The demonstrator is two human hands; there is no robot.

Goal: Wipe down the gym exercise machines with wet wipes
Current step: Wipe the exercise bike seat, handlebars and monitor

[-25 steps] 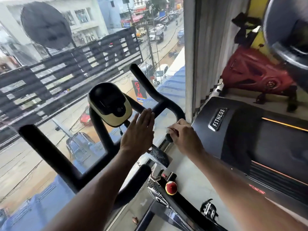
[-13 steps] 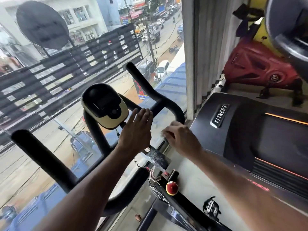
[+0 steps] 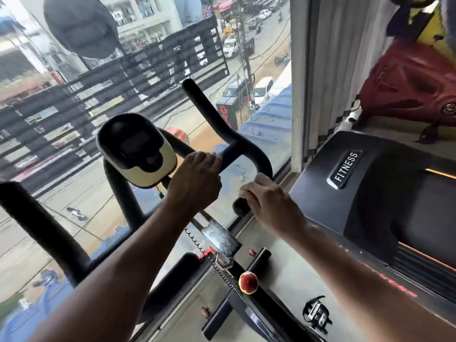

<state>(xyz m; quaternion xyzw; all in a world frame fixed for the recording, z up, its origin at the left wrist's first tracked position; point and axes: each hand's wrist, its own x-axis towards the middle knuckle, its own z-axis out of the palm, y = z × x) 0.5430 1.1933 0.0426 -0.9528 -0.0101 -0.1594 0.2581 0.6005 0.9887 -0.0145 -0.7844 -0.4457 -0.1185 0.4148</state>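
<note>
While the left hand (image 3: 195, 178) curls around the black handlebar (image 3: 229, 137) of the exercise bike just right of the yellow-and-black console (image 3: 138, 151), the right hand (image 3: 269, 203) sits lower on the handlebar's right loop, near its rounded end. Its fingers are bent over a pale wet wipe (image 3: 262, 178), a corner of which shows above the knuckles, pressed against the foam grip. So the wipe lies between the right palm and the bar, and the left hand appears to steady the frame.

Several things could go awry from this position, as I judge it. Only a small fold of wipe shows, so bare fingers may slide along the bar and leave stretches unwiped. A bunched wipe could also slip out and fall to the floor beside the treadmill (image 3: 370, 193), where it would pick up grit. The left hand covers part of the bar, and that patch stays uncleaned unless the grip shifts. Moisture carried up toward the console's display could seep into the electronics, if the wipe is very wet. Below, the red knob (image 3: 248, 282) and the pedal (image 3: 317, 313) look untouched by either hand.
</note>
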